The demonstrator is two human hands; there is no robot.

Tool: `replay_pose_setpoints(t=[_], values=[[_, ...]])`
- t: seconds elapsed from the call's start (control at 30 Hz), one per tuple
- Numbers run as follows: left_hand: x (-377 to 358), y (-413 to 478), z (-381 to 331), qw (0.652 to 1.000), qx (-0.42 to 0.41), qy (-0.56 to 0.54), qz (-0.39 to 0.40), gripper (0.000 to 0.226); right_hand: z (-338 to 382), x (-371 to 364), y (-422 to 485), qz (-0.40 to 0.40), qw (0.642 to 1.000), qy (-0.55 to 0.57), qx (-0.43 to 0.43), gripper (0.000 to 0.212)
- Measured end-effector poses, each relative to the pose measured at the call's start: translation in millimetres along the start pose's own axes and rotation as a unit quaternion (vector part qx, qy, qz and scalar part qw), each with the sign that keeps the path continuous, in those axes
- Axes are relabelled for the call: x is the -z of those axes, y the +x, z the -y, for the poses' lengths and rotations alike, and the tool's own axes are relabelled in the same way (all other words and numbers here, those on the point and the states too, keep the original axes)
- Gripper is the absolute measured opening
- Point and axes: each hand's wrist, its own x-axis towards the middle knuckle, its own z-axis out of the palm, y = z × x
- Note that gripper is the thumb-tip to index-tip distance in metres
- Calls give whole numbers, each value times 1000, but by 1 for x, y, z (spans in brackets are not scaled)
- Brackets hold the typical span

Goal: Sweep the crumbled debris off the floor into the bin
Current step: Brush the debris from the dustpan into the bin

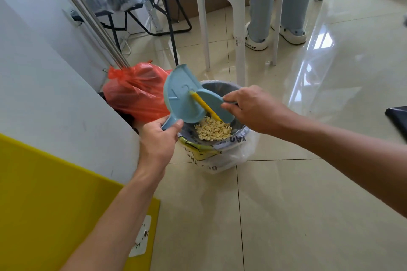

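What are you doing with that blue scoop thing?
A person is emptying a blue dustpan over the bin. The left hand holds the dustpan's handle and tips it, while the right hand holds a small brush against it. Pale crumbs already lie in the bin.

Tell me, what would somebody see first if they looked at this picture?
Right in the middle, the left hand tips a blue dustpan over the bin, where pale yellow crumbs lie in a heap. The right hand holds a blue brush against the pan. A bright orange bag sits just behind, by the wall.
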Motion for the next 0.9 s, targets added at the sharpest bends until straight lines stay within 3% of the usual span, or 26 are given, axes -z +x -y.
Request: replay_pose_setpoints(t=[0.37, 0.53, 0.73, 0.8, 0.9], values=[[16, -16, 17, 996, -12, -58, -65, 17, -17, -8, -7, 39, 999, 4, -37, 21], [25, -25, 36, 993, 30, -75, -92, 31, -21, -11, -14, 57, 997, -29, -50, 26], [15, -55, 48, 993, 47, -92, -56, 20, -6, 20, -54, -41, 989, 139, 3, 20], [11, -73, 56, 993, 36, -105, -36, 19, -11, 24, -81, -5, 979, 204, -27, 20], [12, -96, 71, 991, 34, -126, -38, 33, -26, 12, -120, 165, 940, 276, -117, 22]])
